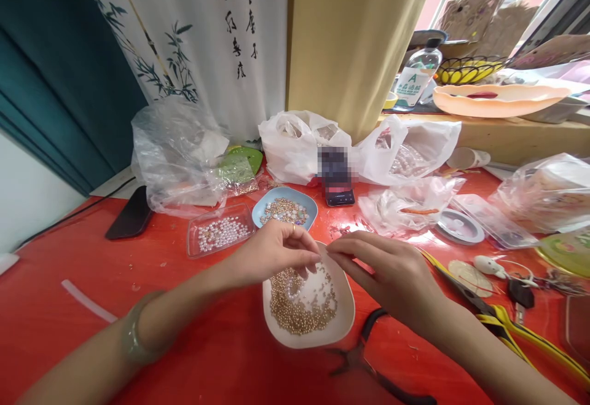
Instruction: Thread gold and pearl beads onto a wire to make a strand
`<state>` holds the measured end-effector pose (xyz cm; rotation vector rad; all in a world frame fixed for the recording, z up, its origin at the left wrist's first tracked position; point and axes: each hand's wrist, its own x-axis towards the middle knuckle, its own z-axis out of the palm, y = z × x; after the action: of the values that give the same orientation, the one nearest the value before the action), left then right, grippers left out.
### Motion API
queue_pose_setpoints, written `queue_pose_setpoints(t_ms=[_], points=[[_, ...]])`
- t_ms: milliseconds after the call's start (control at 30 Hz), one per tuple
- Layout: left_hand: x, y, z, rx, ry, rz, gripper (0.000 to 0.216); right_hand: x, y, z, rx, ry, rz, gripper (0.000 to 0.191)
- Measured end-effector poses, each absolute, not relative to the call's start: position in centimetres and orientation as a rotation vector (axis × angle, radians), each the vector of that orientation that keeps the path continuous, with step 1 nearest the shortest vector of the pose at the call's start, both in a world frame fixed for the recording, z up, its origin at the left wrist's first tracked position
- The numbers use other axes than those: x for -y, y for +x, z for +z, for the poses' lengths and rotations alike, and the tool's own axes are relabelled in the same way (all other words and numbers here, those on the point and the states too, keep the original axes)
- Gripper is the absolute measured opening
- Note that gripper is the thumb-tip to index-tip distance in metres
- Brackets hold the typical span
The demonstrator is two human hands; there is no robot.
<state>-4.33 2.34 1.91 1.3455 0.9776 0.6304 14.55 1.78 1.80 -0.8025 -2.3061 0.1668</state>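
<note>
My left hand (286, 250) and my right hand (380, 263) face each other, close together above a white dish (346, 313). On both, the fingertips are pinched together; whatever is between them is too small to make out. Many gold beads (295, 319) lie in the dish, and a few pearly beads show among them below my left fingers. Behind my left hand is a blue dish (313, 203) of mixed gold and coloured beads, partly covered by the hand. To its left, a clear tray (190, 242) holds white pearl beads.
Black-handled pliers (357, 356) lie right of the dish, and yellow-handled pliers (502, 325) lie beneath my right forearm. A phone (340, 197) leans against white plastic bags (288, 153). A spool (460, 227), keys (520, 294) and a dark phone-like object (131, 216) lie around.
</note>
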Motion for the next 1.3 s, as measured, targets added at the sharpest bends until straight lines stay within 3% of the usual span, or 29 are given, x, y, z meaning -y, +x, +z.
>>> queue_pose_setpoints(t_ms=[167,267,500,1300], points=[[-2.7,-4.4,1.4,-0.982,1.268,0.63,0.014,-2.5,14.6,1.9,2.02,-1.005,0.764,0.002],[-2.8,-4.5,1.3,-0.989,1.242,0.644,0.014,-2.7,14.6,1.4,1.838,-1.023,1.073,0.008],[-2.9,-4.4,1.0,-1.006,1.213,0.685,0.011,-2.3,14.0,0.8,1.632,-0.942,1.44,0.008],[-2.3,-4.1,1.6,-1.058,1.407,0.692,0.008,-1.7,13.4,0.4,1.628,-0.931,1.425,0.008]])
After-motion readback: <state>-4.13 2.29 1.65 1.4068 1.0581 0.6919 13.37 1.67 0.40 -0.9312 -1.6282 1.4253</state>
